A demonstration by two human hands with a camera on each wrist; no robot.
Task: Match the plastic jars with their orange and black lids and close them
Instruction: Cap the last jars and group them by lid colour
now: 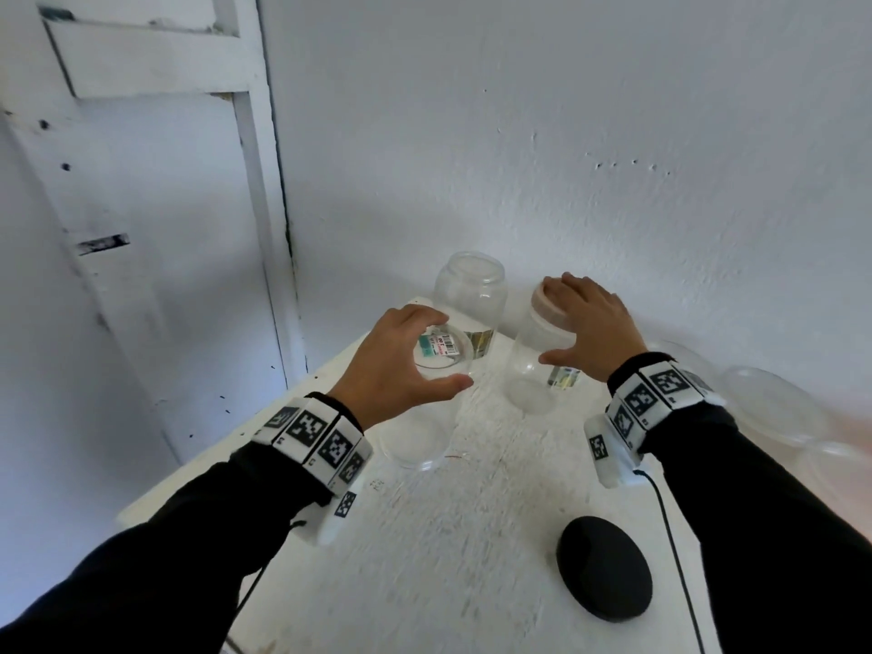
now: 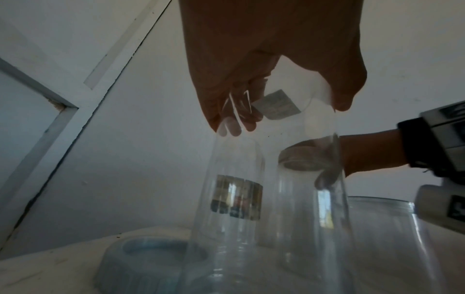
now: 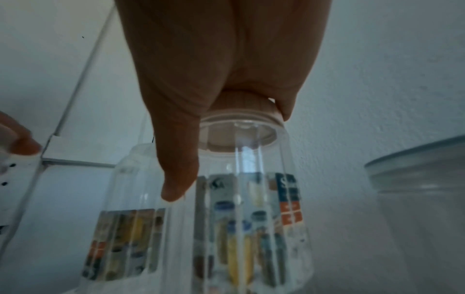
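Note:
Three clear plastic jars stand on the white table. My left hand grips the open rim of the near-left jar from above; its fingers curl over the edge, with a price label beside them. My right hand holds a pale orange lid on the mouth of the right jar. In the right wrist view the lid sits on that jar, with my thumb down its side. The back jar stands open. A black lid lies near the front.
Wide clear containers stand at the table's right side, close to my right wrist. A pale round lid lies on the table left of the held jar. A white wall stands right behind the jars and a white door at the left.

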